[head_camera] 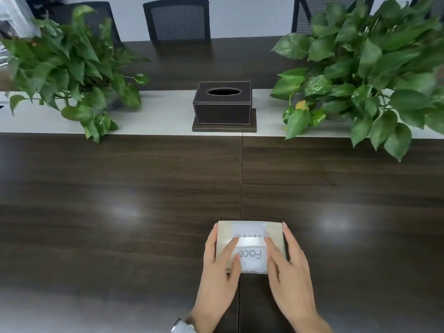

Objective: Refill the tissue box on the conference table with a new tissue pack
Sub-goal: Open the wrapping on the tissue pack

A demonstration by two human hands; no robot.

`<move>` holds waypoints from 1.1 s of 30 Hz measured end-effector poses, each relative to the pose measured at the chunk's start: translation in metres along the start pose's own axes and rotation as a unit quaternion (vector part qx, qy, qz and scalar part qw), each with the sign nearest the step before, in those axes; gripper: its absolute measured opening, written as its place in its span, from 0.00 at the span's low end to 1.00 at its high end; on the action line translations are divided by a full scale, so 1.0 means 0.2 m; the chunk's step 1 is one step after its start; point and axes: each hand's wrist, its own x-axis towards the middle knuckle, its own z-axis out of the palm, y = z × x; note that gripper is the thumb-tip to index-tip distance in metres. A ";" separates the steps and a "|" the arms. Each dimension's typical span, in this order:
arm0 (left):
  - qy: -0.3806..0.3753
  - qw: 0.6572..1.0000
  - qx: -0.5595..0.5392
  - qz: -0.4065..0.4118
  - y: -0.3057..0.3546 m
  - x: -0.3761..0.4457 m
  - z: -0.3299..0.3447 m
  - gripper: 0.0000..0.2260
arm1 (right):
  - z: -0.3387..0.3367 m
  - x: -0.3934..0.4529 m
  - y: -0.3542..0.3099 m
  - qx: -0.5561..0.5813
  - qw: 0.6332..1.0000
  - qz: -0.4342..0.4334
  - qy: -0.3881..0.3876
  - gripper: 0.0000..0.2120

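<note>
A beige and white tissue pack (pixel 249 233) lies flat on the dark wooden conference table (pixel 120 188), near its front edge. My left hand (pixel 219 267) rests on the pack's left side, fingers along its edge and thumb on top. My right hand (pixel 289 267) lies on the right side the same way. Farther off, on the table's white middle strip, stands a dark brown leather tissue box (pixel 222 108) on a flat base, its oval top opening dark with no tissue showing.
Two leafy green potted plants flank the box, one at the left (pixel 69 68) and a larger one at the right (pixel 367 73), its leaves hanging over the dark tabletop. Black mesh chairs (pixel 177 20) stand along the far side. A watch is on my left wrist.
</note>
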 end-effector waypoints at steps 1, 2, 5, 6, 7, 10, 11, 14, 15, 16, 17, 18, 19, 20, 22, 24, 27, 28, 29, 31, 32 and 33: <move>-0.004 1.000 0.010 0.005 -0.01 0.00 0.00 0.20 | 0.01 0.01 -0.01 -0.035 0.999 -0.013 -0.005 0.16; -0.011 1.000 0.023 0.008 -0.01 0.01 -0.01 0.22 | 0.02 0.02 -0.03 -0.064 0.998 -0.016 -0.014 0.20; -0.021 0.998 0.060 0.006 -0.02 0.02 -0.02 0.20 | 0.03 0.08 -0.07 -0.126 0.992 -0.021 -0.018 0.33; -0.019 0.997 0.072 0.011 -0.02 0.02 -0.02 0.20 | 0.03 0.10 -0.08 -0.146 0.989 -0.028 -0.024 0.32; -0.027 0.996 0.079 0.011 -0.01 0.03 -0.04 0.21 | 0.04 0.12 -0.08 -0.169 0.984 -0.038 -0.028 0.27; -0.079 0.986 0.145 -0.011 0.05 0.08 -0.08 0.30 | 0.07 0.18 -0.09 -0.227 0.972 -0.056 -0.031 0.07; -0.092 0.977 0.190 -0.023 0.07 0.11 -0.09 0.33 | 0.08 0.19 -0.08 -0.234 0.970 -0.059 -0.030 0.06; -0.093 0.948 0.303 -0.037 0.08 0.17 -0.07 0.26 | 0.09 0.22 -0.10 -0.232 0.971 -0.053 -0.012 0.15; -0.081 0.939 0.335 -0.023 0.07 0.18 -0.06 0.20 | 0.09 0.23 -0.10 -0.232 0.971 -0.054 -0.007 0.18; -0.073 0.930 0.359 -0.010 0.07 0.20 -0.06 0.14 | 0.08 0.24 -0.11 -0.228 0.972 -0.048 -0.010 0.18; -0.065 0.924 0.376 0.002 0.05 0.21 -0.06 0.09 | 0.08 0.24 -0.11 -0.228 0.972 -0.048 -0.010 0.15; -0.053 0.920 0.387 0.004 0.04 0.22 -0.05 0.05 | 0.07 0.25 -0.12 -0.223 0.973 -0.051 -0.006 0.09; -0.051 0.922 0.384 -0.003 0.04 0.23 -0.05 0.03 | 0.07 0.26 -0.12 -0.216 0.975 -0.054 -0.007 0.04; -0.054 0.922 0.384 -0.006 0.05 0.24 -0.05 0.04 | 0.06 0.27 -0.12 -0.208 0.977 -0.051 -0.017 0.05; -0.060 0.924 0.379 0.000 0.05 0.25 -0.05 0.05 | 0.06 0.29 -0.12 -0.195 0.979 -0.051 -0.038 0.10; -0.048 0.934 0.355 0.008 0.03 0.26 -0.04 0.05 | 0.05 0.30 -0.13 -0.188 0.979 -0.056 -0.051 0.14; -0.024 0.950 0.311 -0.001 0.01 0.27 -0.04 0.08 | 0.05 0.30 -0.12 -0.192 0.976 -0.067 -0.070 0.18; -0.022 0.952 0.306 0.000 0.01 0.27 -0.04 0.08 | 0.05 0.30 -0.12 -0.193 0.976 -0.068 -0.077 0.20; -0.023 0.953 0.301 0.001 0.01 0.27 -0.03 0.08 | 0.05 0.30 -0.12 -0.192 0.975 -0.069 -0.083 0.20; -0.024 0.960 0.278 0.001 0.02 0.27 -0.03 0.08 | 0.05 0.30 -0.12 -0.186 0.976 -0.067 -0.093 0.20; -0.021 0.964 0.264 0.002 0.03 0.28 -0.03 0.07 | 0.05 0.30 -0.11 -0.181 0.977 -0.067 -0.094 0.19; -0.018 0.968 0.252 0.007 0.03 0.28 -0.04 0.07 | 0.04 0.30 -0.11 -0.176 0.978 -0.066 -0.092 0.18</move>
